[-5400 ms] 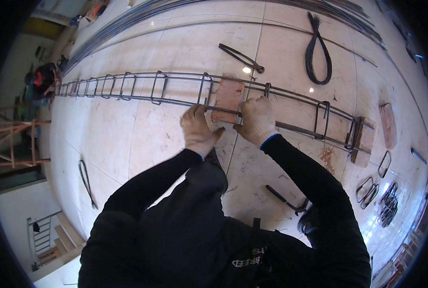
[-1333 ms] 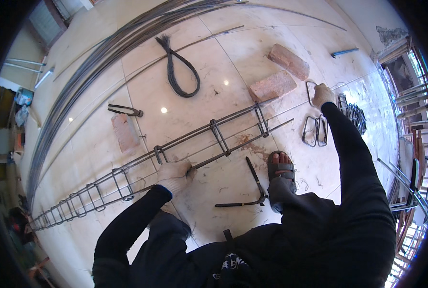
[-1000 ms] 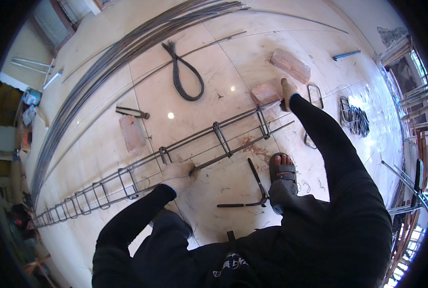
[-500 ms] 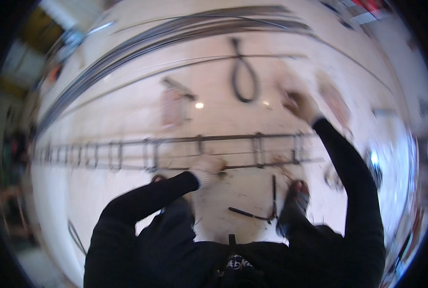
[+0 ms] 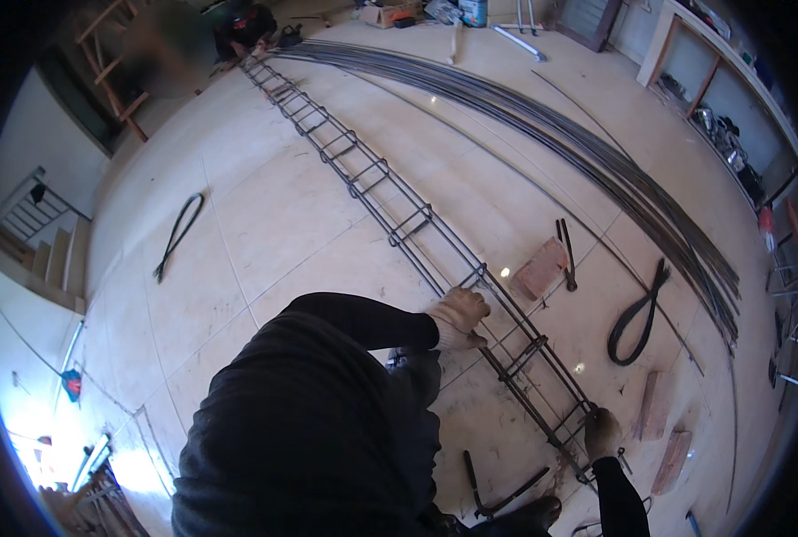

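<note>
We have our left hand (image 5: 457, 315) in a pale glove closed over one of the long bars of the rebar cage (image 5: 417, 228), about where a stirrup crosses it, the fingers curled round the steel; our right hand (image 5: 601, 431), also gloved, rests at the near end of the cage by the last stirrup (image 5: 587, 416), and from here we cannot tell whether its fingers grip a bar or merely press on it; the cage itself lies flat on the floor, running from beside our right foot away up the picture to the far left corner, where another person crouches at its other end; to do this well, we judge, we should keep the left grip firm on the long bar so the frame does not roll; set the end stirrup square to the bars before fixing it; match its gap to the spacing of the stirrups farther along (they look fairly even); and keep the knees clear of the loose bar ends; the surface is a pale tiled floor (image 5: 264, 215), dusty and rust-stained near us; on it lie bricks (image 5: 540, 268), a pair of pincers (image 5: 567, 255), a dark loop of strap or wire (image 5: 636, 313), and a long bundle of straight rods (image 5: 596, 161) sweeping along the far side; shelving stands at the right wall, a stair rail at the left
</note>
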`<action>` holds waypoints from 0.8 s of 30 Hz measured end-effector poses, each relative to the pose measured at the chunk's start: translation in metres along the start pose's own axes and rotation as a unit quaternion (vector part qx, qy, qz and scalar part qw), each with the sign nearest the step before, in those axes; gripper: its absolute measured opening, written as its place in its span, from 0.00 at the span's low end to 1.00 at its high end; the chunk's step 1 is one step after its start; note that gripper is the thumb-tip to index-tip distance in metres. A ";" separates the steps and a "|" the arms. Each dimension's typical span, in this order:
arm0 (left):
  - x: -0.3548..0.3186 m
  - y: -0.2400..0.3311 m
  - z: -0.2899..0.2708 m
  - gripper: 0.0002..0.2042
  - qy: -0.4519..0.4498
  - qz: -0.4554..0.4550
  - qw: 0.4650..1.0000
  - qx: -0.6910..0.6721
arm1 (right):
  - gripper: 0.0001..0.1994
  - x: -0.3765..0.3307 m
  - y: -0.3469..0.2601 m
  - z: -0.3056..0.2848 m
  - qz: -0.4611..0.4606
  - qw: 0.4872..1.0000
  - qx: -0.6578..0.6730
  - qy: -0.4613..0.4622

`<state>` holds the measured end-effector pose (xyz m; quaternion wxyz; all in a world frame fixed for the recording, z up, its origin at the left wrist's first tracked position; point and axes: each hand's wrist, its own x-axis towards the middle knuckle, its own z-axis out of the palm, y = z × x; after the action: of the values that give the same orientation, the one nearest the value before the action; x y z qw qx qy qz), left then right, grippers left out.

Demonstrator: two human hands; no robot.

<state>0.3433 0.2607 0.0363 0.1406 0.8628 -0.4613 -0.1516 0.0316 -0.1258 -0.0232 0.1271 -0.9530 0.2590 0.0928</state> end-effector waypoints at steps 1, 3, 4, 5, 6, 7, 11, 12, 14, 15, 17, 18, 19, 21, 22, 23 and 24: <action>-0.001 -0.006 -0.005 0.27 -0.028 0.008 1.000 0.005 | 0.14 0.005 0.002 0.000 -0.002 1.000 0.002 0.000; -0.002 -0.026 0.009 0.24 -0.012 0.094 0.995 0.029 | 0.14 0.011 0.008 0.006 -0.006 1.000 0.006 -0.002; -0.011 -0.034 0.012 0.24 0.006 0.124 0.992 0.032 | 0.14 0.012 0.000 0.010 -0.010 1.000 0.006 -0.012; -0.018 -0.041 0.014 0.24 0.024 0.154 0.987 0.035 | 0.15 0.011 -0.006 0.012 -0.013 1.000 0.006 -0.022; -0.017 -0.043 0.014 0.23 0.023 0.155 0.987 0.035 | 0.15 0.011 -0.009 0.006 -0.011 1.000 -0.008 -0.026; -0.015 -0.044 0.013 0.22 0.022 0.157 0.987 0.036 | 0.16 0.014 -0.006 0.008 0.001 0.999 -0.022 -0.031; -0.002 -0.044 0.024 0.18 0.015 0.142 0.988 0.062 | 0.18 0.025 0.009 0.019 0.020 0.998 -0.045 -0.035; 0.001 -0.041 0.025 0.17 -0.008 0.125 0.989 0.078 | 0.18 0.024 0.007 0.019 0.016 0.998 -0.042 -0.034; 0.006 -0.037 0.026 0.14 -0.054 0.091 0.988 0.110 | 0.18 0.022 0.005 0.018 0.017 0.999 -0.036 -0.034; 0.008 -0.037 0.028 0.14 -0.051 0.085 0.989 0.108 | 0.18 0.023 0.005 0.018 0.017 0.999 -0.032 -0.031; 0.011 -0.038 0.033 0.13 -0.045 0.072 0.991 0.103 | 0.17 0.021 0.004 0.019 0.012 1.000 -0.013 -0.020; 0.012 -0.035 0.028 0.13 -0.052 0.079 0.990 0.100 | 0.17 0.020 0.004 0.018 0.012 1.000 -0.004 -0.014; 0.013 -0.032 0.021 0.13 -0.059 0.086 0.990 0.097 | 0.16 0.020 0.004 0.017 0.018 1.000 -0.009 -0.016; 0.015 -0.032 0.016 0.13 -0.065 0.094 0.989 0.092 | 0.16 0.025 0.000 0.015 0.029 0.999 -0.015 -0.023; 0.015 -0.033 0.018 0.13 -0.064 0.095 0.989 0.090 | 0.16 0.028 -0.002 0.013 0.033 0.999 -0.029 -0.031; 0.015 -0.033 0.019 0.13 -0.063 0.097 0.989 0.087 | 0.16 0.031 -0.004 0.012 0.038 0.998 -0.043 -0.038; 0.014 -0.033 0.018 0.13 -0.066 0.091 0.990 0.080 | 0.16 0.034 -0.007 0.012 0.041 0.996 -0.057 -0.047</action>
<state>0.3685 0.2650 0.0049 0.0537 0.8137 -0.5571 -0.1570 0.0626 -0.1326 -0.0417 0.0809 -0.9418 0.2860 0.1569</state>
